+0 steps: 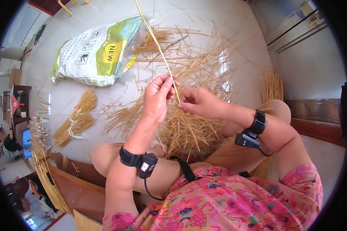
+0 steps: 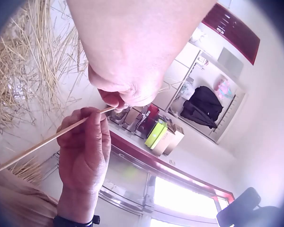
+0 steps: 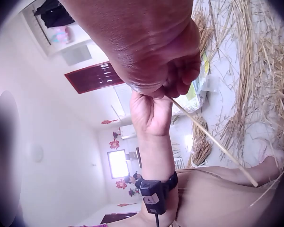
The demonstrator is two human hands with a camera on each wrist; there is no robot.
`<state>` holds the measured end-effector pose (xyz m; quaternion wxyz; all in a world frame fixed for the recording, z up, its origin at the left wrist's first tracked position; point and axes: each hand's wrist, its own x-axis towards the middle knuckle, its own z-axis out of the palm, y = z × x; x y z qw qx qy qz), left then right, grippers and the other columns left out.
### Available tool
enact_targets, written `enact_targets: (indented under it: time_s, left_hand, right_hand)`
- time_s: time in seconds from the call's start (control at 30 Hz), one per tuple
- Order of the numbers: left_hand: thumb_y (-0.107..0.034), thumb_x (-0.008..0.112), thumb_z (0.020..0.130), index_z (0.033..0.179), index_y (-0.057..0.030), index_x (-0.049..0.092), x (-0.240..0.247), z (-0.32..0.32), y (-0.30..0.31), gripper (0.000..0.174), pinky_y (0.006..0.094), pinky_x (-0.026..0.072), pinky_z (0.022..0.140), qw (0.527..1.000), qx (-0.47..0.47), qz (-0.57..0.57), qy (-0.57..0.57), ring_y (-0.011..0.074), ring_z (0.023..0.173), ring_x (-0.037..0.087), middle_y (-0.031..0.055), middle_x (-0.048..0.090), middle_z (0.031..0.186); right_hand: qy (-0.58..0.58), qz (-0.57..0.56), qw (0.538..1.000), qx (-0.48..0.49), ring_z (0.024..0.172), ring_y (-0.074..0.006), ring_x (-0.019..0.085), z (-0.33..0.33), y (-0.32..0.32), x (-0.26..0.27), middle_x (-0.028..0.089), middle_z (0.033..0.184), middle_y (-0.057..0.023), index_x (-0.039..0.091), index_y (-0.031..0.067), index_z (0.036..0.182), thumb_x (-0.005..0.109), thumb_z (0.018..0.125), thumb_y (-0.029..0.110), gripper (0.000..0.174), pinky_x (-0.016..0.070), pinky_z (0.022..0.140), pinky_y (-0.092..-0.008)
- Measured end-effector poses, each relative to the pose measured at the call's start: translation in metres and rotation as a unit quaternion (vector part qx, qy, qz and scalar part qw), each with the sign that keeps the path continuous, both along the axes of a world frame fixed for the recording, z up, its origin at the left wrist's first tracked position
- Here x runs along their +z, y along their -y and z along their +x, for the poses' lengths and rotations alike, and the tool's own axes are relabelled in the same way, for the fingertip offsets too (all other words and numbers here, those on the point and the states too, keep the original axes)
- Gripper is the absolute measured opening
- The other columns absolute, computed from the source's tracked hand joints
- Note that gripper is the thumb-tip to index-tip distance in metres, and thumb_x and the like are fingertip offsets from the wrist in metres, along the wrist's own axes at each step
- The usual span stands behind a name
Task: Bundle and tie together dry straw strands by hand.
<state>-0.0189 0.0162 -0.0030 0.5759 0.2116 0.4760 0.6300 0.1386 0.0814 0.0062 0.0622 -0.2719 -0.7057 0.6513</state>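
Observation:
One long straw stalk (image 1: pixel 158 45) runs slantwise through both hands, its upper length reaching past the top edge of the head view. My left hand (image 1: pixel 158 96) pinches it between thumb and fingers. Just below, my right hand (image 1: pixel 202 102) pinches the same stalk between thumb and forefinger. In the left wrist view the right hand (image 2: pixel 85 156) has its thumb along the stalk, and the left hand's (image 2: pixel 128 87) fingertips are partly hidden. A loose pile of straw (image 1: pixel 192 131) lies on the floor beneath the hands, between the person's legs.
A green and white plastic bag (image 1: pixel 92 52) lies on the tiled floor (image 1: pixel 181 11), straw poking out beside it. A tied straw bundle (image 1: pixel 79 115) is at the left. More straw (image 1: pixel 273 87) stands by the metal cabinet (image 1: pixel 312 61). Another person (image 1: pixel 11 138) sits far left.

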Motion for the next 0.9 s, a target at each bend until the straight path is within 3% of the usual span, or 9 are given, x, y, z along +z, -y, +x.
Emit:
enact_targets:
  time_s: [0.17,0.33,0.47,0.57,0.67,0.77,0.9]
  left_hand:
    - [-0.014,0.053,0.093,0.105,0.0002,0.059,0.006,0.000,-0.001,0.020,0.0169,0.0401,0.058,1.000,0.001,0.001,0.013,0.0029,0.063,0.047,0.0032,0.061,0.085]
    - [-0.010,0.059,0.089,0.104,0.0006,0.059,0.012,0.002,0.000,0.018,0.0167,0.0406,0.056,0.999,0.003,-0.028,-0.018,0.0030,0.065,0.052,0.0044,0.062,0.086]
    - [-0.010,0.059,0.089,0.102,0.0005,0.059,0.007,0.010,0.006,0.016,0.0171,0.0408,0.056,0.998,-0.012,-0.025,-0.048,0.0039,0.065,0.052,0.0038,0.062,0.086]
    - [-0.010,0.058,0.089,0.102,0.0009,0.059,0.010,0.010,0.007,0.016,0.0176,0.0411,0.058,0.998,-0.008,-0.020,-0.060,0.0043,0.066,0.052,0.0035,0.062,0.087]
    - [-0.009,0.058,0.089,0.103,0.0017,0.059,0.011,0.008,0.010,0.018,0.0179,0.0412,0.059,0.999,-0.006,-0.004,-0.043,0.0044,0.067,0.052,0.0034,0.062,0.086]
    - [-0.008,0.058,0.089,0.105,0.0030,0.060,0.013,0.003,0.008,0.019,0.0181,0.0417,0.060,0.999,-0.004,-0.013,-0.030,0.0050,0.068,0.053,0.0036,0.063,0.086]
    - [-0.007,0.060,0.087,0.103,0.0037,0.060,0.015,0.007,0.009,0.019,0.0196,0.0460,0.064,1.000,0.008,-0.025,-0.016,0.0072,0.071,0.057,0.0049,0.063,0.085]
  right_hand:
    - [0.004,-0.038,0.999,-0.010,0.058,-0.0096,0.053,-0.002,-0.001,-0.002,0.059,0.064,-0.0034,0.055,0.0005,0.078,0.062,0.087,0.016,0.019,0.0436,0.052,-0.0262]
    - [-0.019,-0.051,0.997,-0.054,0.055,-0.0096,0.051,-0.003,0.000,0.001,0.058,0.063,-0.0033,0.055,-0.0001,0.082,0.060,0.088,0.015,0.017,0.0429,0.051,-0.0262]
    - [0.038,0.101,0.993,-0.045,0.055,-0.0102,0.052,-0.002,-0.006,0.009,0.056,0.061,-0.0050,0.055,-0.0010,0.082,0.060,0.087,0.014,0.016,0.0424,0.050,-0.0283]
    - [0.033,0.117,0.991,-0.057,0.055,-0.0094,0.052,-0.002,-0.002,0.008,0.056,0.062,-0.0045,0.055,-0.0006,0.083,0.060,0.088,0.013,0.015,0.0425,0.050,-0.0273]
    - [-0.031,-0.037,0.996,-0.069,0.055,-0.0084,0.051,-0.002,0.002,0.004,0.057,0.064,-0.0041,0.055,-0.0003,0.083,0.059,0.089,0.013,0.015,0.0423,0.049,-0.0259]
    - [-0.056,-0.060,0.994,-0.069,0.056,-0.0071,0.052,-0.004,0.001,0.009,0.056,0.065,-0.0034,0.054,0.0000,0.084,0.059,0.089,0.013,0.015,0.0425,0.049,-0.0247]
    - [-0.058,0.008,0.996,-0.073,0.057,-0.0099,0.054,-0.002,-0.002,0.006,0.055,0.064,-0.0053,0.054,-0.0005,0.084,0.060,0.088,0.014,0.016,0.0442,0.051,-0.0285]
